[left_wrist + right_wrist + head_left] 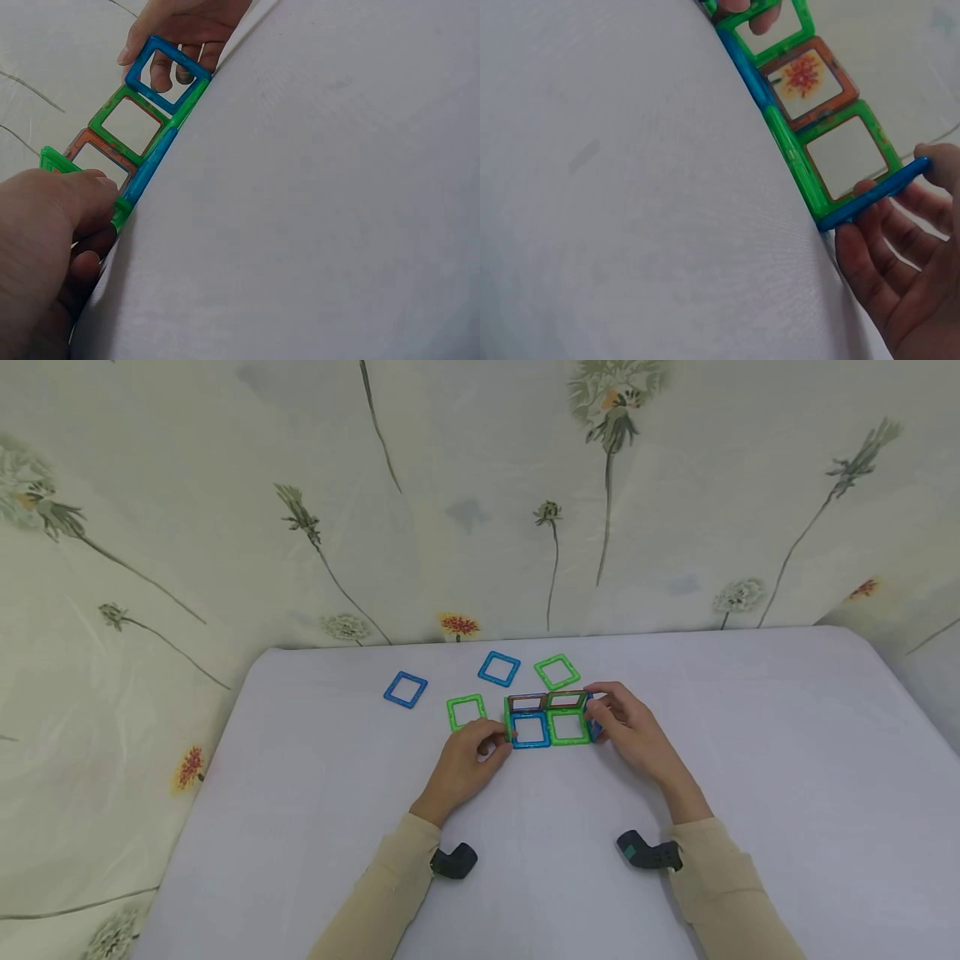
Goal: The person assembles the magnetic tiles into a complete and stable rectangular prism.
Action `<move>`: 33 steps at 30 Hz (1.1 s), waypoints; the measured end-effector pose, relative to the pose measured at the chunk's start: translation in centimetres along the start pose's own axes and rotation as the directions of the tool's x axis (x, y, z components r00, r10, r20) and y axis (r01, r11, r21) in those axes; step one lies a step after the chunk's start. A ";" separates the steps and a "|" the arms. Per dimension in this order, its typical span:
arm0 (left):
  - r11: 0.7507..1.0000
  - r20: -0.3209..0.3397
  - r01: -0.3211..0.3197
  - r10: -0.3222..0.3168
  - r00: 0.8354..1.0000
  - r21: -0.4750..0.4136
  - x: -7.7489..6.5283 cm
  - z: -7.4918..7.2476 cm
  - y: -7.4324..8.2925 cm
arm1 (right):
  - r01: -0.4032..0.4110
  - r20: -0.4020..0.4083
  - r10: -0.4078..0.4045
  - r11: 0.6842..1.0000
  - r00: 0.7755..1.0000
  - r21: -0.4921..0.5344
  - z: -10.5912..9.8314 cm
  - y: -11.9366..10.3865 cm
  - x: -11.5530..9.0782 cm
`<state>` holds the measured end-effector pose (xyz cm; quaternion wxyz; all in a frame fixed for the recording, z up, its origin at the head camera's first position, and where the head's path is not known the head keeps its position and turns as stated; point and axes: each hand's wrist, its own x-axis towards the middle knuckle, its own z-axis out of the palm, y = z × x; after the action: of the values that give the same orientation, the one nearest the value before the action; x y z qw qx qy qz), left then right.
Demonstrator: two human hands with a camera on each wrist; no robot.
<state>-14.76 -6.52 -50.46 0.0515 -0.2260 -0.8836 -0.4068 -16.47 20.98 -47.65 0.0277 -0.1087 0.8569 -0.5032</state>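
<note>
Two magnetic square tiles lie flat side by side, a blue tile (531, 746) and a green tile (570, 742). Along their back edge stand an orange tile (844, 79) and another green tile (876, 131). At the left end, my left hand (467, 762) pinches an upright green tile (507, 718) between thumb and fingers. My right hand (637, 735) holds an upright blue tile (877, 193) at the right end, thumb on its upper edge and fingertips against its face. The end tiles touch the row. The left fingers partly hide the green end tile.
Behind the row lie a loose blue tile (506, 657) and a loose green tile (548, 660). Farther left are another blue tile (414, 677) and a green tile (450, 716) close to my left hand. A white cloth (300, 827) covers the table; a flowered curtain hangs behind.
</note>
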 end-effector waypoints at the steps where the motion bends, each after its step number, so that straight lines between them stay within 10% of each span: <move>1: 1.000 -0.001 0.000 0.000 1.000 0.000 0.0 0.0 0.0 | 0.001 0.001 -0.001 1.000 1.000 0.001 0.0 0.0 0.0; 21: 1.000 0.012 0.030 -0.030 0.999 0.000 0.0 -0.1 0.1 | 0.002 0.016 -0.001 1.000 1.000 -0.010 -0.3 -3.6 -0.9; 33: 1.000 0.019 0.028 -0.028 0.999 -0.011 0.1 0.0 0.2 | -0.051 -0.028 0.050 0.999 0.998 -0.020 -0.5 0.6 -0.2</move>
<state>-14.74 -6.38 -50.32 0.0360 -0.2178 -0.8848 -0.4104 -16.49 21.79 -47.95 0.0275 -0.0802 0.8648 -0.4949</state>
